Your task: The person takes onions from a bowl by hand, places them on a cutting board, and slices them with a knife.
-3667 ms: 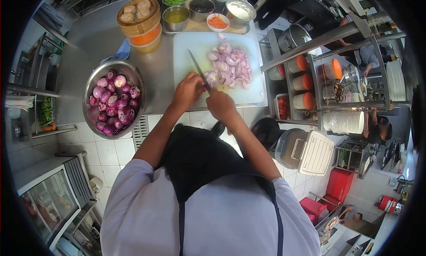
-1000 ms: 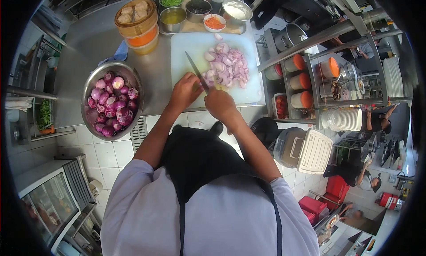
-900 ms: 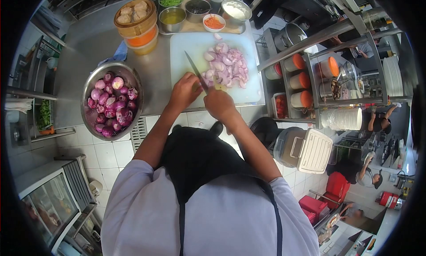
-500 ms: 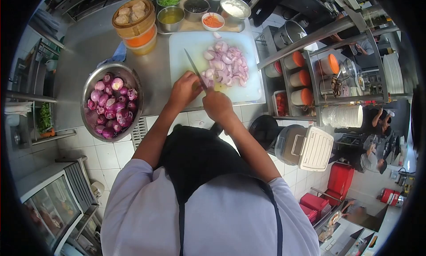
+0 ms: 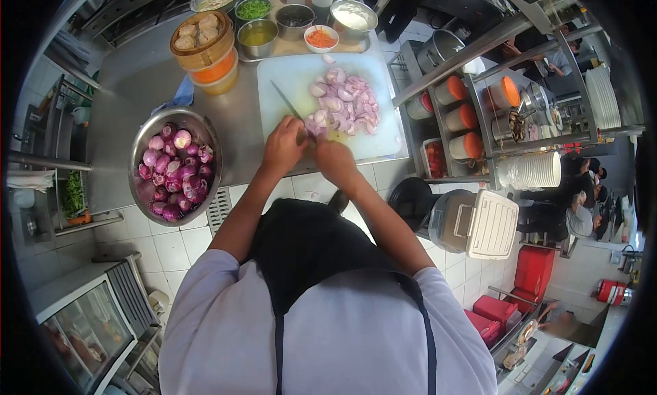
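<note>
My right hand (image 5: 335,163) is closed around the handle end of a kitchen knife (image 5: 285,98), whose blade points away and to the left across the white cutting board (image 5: 279,68). My left hand (image 5: 285,146) has its fingers curled beside the blade at the board's near edge, closed on a piece of red onion (image 5: 315,129) that is partly hidden between the hands. A heap of cut onion pieces (image 5: 348,102) covers the board's right half. Left of the board, a perforated metal bowl (image 5: 139,189) holds several whole red onions (image 5: 174,166).
A bamboo steamer (image 5: 198,53) with dumplings stands on stacked containers behind the bowl. Metal bowls of oil (image 5: 258,35) and chopped greens (image 5: 253,9), plus shredded carrot (image 5: 321,37), line the back. Right are shelves with orange-lidded tubs (image 5: 462,118) and a lidded bin (image 5: 491,224).
The knife blade has swung further left and its tip has shifted left over the board. Both hands stay close together at the near edge. The whole view has shifted slightly.
</note>
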The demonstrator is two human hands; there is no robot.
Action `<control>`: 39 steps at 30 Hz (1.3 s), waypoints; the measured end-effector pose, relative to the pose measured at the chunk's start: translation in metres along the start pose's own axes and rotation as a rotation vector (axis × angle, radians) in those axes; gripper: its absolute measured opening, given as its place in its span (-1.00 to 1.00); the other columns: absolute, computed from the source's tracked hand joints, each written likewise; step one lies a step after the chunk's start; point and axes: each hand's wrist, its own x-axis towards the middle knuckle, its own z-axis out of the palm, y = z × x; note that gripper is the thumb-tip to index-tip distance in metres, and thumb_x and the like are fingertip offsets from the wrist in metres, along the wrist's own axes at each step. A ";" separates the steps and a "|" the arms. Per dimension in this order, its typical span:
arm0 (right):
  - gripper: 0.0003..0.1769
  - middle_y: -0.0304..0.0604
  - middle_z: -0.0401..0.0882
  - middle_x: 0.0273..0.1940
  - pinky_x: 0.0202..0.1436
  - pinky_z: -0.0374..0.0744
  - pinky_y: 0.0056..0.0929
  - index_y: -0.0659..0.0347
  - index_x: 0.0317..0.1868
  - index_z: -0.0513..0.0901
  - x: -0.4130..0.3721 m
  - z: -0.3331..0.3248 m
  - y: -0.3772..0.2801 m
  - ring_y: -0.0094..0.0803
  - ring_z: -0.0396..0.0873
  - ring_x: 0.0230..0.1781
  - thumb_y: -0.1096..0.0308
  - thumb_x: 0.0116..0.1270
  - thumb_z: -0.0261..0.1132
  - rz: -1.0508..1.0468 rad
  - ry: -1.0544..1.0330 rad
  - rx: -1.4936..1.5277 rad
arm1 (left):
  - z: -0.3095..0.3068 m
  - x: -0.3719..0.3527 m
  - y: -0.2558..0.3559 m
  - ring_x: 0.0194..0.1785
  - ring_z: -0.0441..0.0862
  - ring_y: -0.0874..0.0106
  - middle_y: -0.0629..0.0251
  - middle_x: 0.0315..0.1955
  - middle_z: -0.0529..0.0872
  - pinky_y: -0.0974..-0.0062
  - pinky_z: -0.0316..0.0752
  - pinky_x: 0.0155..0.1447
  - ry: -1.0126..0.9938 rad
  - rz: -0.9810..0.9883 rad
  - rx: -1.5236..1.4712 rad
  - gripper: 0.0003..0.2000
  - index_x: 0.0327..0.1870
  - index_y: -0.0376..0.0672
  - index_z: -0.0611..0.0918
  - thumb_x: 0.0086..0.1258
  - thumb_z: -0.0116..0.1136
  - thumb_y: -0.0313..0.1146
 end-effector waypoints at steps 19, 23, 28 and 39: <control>-0.61 0.08 0.71 -0.32 -0.28 0.72 -0.10 0.24 -0.12 0.49 -0.006 -0.055 0.043 0.01 0.78 -0.32 0.24 0.27 0.51 0.078 0.238 -0.081 | 0.010 0.026 0.060 0.68 0.24 -0.01 0.07 0.60 0.37 -0.20 0.03 0.72 -0.105 0.411 0.261 -0.45 0.35 0.09 0.74 0.34 0.16 -0.56; -0.62 0.04 0.72 -0.30 -0.22 0.72 -0.10 0.24 -0.11 0.50 -0.020 -0.081 0.057 -0.03 0.79 -0.29 0.29 0.24 0.50 0.067 0.212 -0.085 | 0.024 0.055 0.042 0.69 0.22 0.00 0.11 0.61 0.36 -0.16 0.02 0.73 -0.164 0.451 0.247 -0.46 0.34 0.11 0.75 0.32 0.21 -0.55; -0.66 0.02 0.73 -0.29 -0.19 0.72 -0.07 0.23 -0.13 0.51 -0.056 -0.127 0.079 -0.02 0.79 -0.27 0.35 0.18 0.48 0.097 0.195 -0.188 | 0.027 0.079 0.031 0.69 0.21 0.01 0.12 0.65 0.32 -0.17 0.00 0.74 -0.196 0.423 0.261 -0.41 0.39 0.12 0.70 0.28 0.24 -0.53; -0.72 0.12 0.67 -0.47 -0.29 0.59 0.01 0.27 -0.10 0.66 -0.140 -0.177 0.073 0.15 0.70 -0.37 0.23 0.40 0.45 0.300 0.045 0.248 | -0.006 0.077 0.024 0.58 0.40 -0.02 0.05 0.53 0.47 0.06 0.28 0.64 0.142 0.161 0.001 -0.39 0.37 -0.09 0.68 0.24 0.10 -0.68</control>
